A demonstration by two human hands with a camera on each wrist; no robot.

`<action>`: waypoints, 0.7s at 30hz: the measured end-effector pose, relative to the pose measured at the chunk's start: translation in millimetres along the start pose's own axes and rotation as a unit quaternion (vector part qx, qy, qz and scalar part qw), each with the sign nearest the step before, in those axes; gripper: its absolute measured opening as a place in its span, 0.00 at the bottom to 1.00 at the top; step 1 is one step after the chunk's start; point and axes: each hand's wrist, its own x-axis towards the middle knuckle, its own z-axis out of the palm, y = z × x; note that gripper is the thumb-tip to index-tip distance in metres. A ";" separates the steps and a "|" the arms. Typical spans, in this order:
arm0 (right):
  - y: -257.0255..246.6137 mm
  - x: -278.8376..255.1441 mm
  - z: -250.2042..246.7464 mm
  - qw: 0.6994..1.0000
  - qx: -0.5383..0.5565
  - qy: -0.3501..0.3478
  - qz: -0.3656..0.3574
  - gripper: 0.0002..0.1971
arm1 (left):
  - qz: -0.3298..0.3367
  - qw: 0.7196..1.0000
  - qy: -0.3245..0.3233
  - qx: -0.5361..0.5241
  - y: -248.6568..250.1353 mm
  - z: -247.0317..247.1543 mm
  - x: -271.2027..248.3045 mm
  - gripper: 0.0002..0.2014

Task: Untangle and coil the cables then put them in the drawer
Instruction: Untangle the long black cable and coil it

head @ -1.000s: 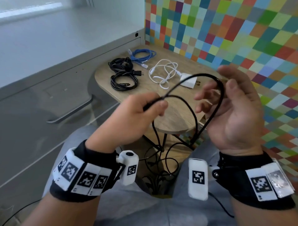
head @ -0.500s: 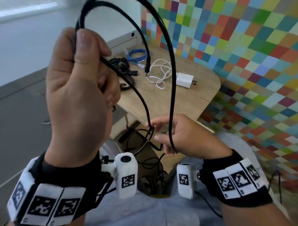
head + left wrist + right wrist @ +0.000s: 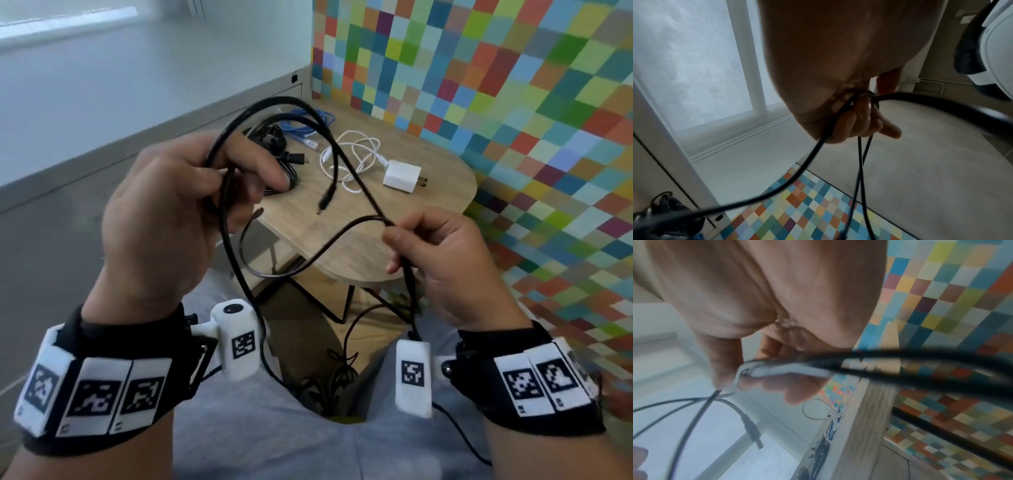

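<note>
Coiling under way: black cable (image 3: 308, 260) held in mid-frame between both hands, above the lap and in front of the tabletop (image 3: 346, 260).

- Left hand (image 3: 164, 233): fingers curled round the gathered loops at centre left of the head view; one loop arches up toward the top centre, another hangs below.
- Right hand (image 3: 442, 263): thumb and fingers pinching the running length at centre right; the cable passes on down through the hand toward the lap.
- Free plug end (image 3: 325, 202): dangling in the centre, between the hands.
- Remaining stock on the tabletop, upper centre: black coiled bundle (image 3: 274, 140), blue cable (image 3: 305, 123), white cable (image 3: 352, 154) with white charger (image 3: 401, 177).
- Drawer: not identifiable with certainty; a grey cabinet front fills the left of the frame.

Step judged: forming loops of the first cable, early in the task. Next move likely calls for carrying the right-hand length across to the left hand's loops, keeping them even and the plug clear.
</note>
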 end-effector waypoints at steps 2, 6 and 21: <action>3.3 2.6 -4.1 0.998 0.047 0.030 -0.010 0.08 | -0.019 0.999 -0.009 0.027 -3.5 2.6 0.9 0.26; 5.9 4.2 -11.5 0.996 0.062 0.055 -0.027 0.19 | -0.039 0.997 -0.023 0.063 -9.7 13.3 0.2 0.18; -0.9 -6.3 6.5 0.990 -0.110 -0.025 -0.089 0.06 | 0.097 0.929 0.013 0.356 -19.3 44.6 -4.9 0.12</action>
